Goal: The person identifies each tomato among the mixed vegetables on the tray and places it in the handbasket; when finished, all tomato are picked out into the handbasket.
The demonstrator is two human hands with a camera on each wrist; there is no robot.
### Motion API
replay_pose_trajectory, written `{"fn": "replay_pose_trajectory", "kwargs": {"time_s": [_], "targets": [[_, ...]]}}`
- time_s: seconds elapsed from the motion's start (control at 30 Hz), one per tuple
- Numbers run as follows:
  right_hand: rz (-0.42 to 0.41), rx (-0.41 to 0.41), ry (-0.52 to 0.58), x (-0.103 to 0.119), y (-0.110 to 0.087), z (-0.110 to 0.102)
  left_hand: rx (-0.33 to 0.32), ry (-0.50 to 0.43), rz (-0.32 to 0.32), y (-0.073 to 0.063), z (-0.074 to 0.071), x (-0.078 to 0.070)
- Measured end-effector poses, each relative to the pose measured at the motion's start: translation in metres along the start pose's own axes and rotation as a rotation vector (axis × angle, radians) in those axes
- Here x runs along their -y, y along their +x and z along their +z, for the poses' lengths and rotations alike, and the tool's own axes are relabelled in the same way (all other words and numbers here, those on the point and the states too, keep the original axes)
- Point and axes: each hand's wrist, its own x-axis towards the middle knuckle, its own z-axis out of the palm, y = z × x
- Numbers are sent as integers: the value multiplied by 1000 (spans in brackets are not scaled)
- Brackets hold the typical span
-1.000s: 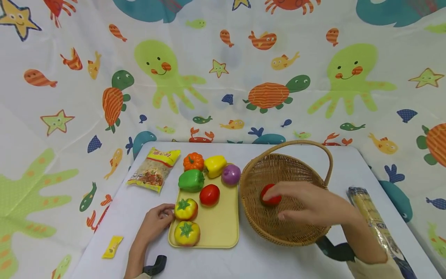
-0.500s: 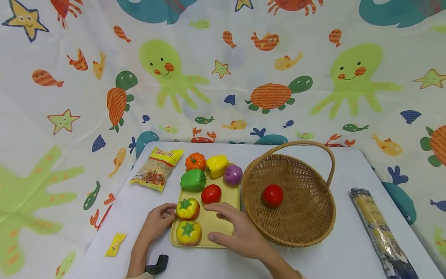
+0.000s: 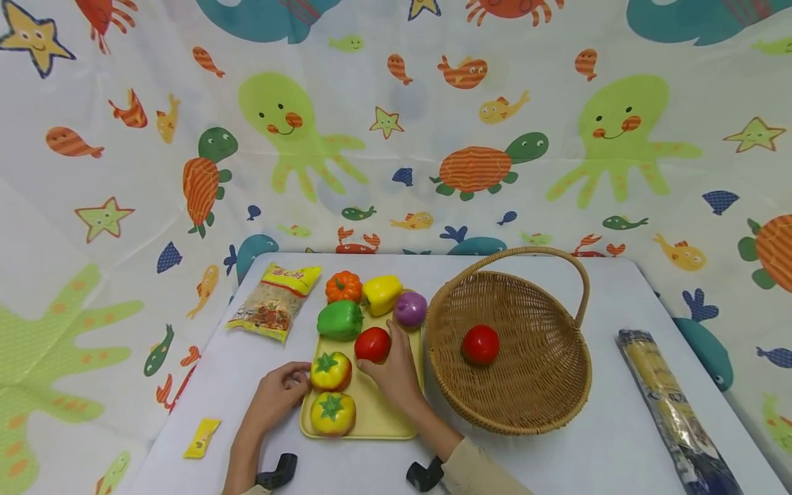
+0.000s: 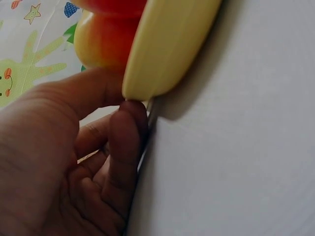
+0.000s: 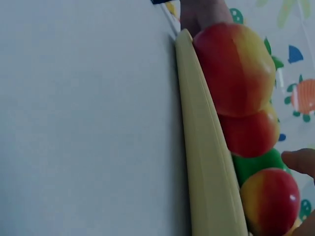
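My right hand [image 3: 396, 368] is at a round red fruit [image 3: 372, 345] on the pale yellow tray [image 3: 386, 412], thumb at its near side and fingers at its far right side. In the right wrist view this fruit [image 5: 270, 204] shows a yellow flank, with a fingertip close above it. My left hand [image 3: 281, 392] stays at the tray's left edge, pinching its rim [image 4: 140, 91] between fingertips. Two yellow-red fruits with green star-shaped tops lie by it, one [image 3: 331, 371] behind the other [image 3: 333, 414]. Another red fruit [image 3: 480, 345] lies in the wicker basket [image 3: 526, 392].
At the tray's back are a green pepper [image 3: 339, 320], an orange pumpkin [image 3: 344, 287], a yellow pepper [image 3: 381, 295] and a purple onion [image 3: 410, 309]. A food bag [image 3: 274, 301] lies back left, a small yellow packet [image 3: 202, 438] front left, a long noodle pack [image 3: 677, 412] far right.
My right hand has left the red fruit in the basket, crossed left over the tray and come down around the red fruit there. The left hand has stayed at the tray edge.
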Motion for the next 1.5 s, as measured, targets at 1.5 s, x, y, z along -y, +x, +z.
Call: {"fn": "replay_pose_trajectory", "kwargs": {"time_s": [1.5], "targets": [[-65, 590, 19, 110, -39, -183, -9, -27, -2, 6, 1, 4]]}}
